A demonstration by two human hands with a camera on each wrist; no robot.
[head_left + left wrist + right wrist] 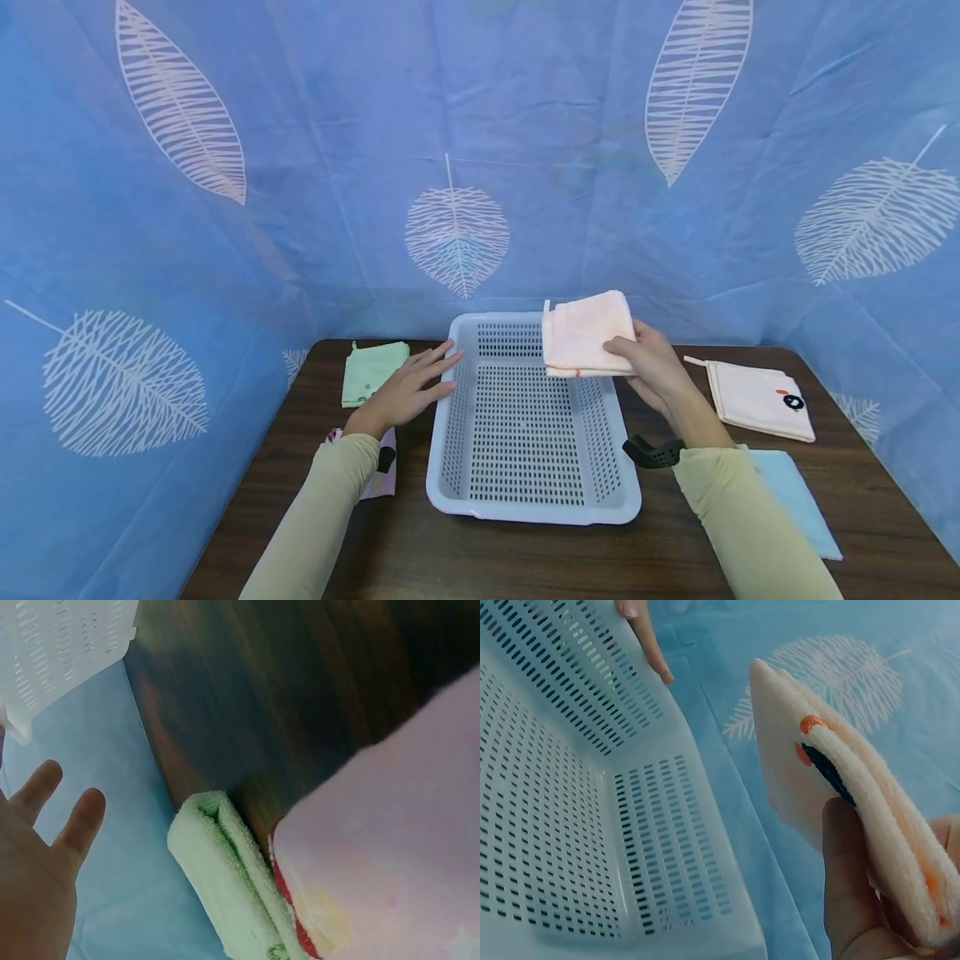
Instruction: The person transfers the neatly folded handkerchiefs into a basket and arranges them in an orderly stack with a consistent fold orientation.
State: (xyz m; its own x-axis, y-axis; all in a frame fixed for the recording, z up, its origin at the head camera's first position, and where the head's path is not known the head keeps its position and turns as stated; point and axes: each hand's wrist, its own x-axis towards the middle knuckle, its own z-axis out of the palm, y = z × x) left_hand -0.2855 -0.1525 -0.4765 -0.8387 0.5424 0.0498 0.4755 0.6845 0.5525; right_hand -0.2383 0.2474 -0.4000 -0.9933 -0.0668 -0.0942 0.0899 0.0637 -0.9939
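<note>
A folded pale pink towel (585, 333) with a hanging loop is pinched in my right hand (654, 367), raised over the far right rim of the light blue perforated basket (534, 512). From the right wrist view, the folded towel (802, 765) shows layered edges and an orange and dark embroidered patch, with the thumb on one face. My left hand (408, 387) has its fingers stretched out at the basket's left rim. In the left wrist view some fingers of that hand (34, 862) are spread; they hold nothing there. The basket's bottom is bare.
Left of the basket lie a folded green towel (371, 367) and a purple-pink towel (384, 479), partly under the left arm. On the right are a pale towel with a dark patch (753, 396) and a light blue towel (798, 500). A blue leaf-patterned curtain (525, 167) stands behind the table.
</note>
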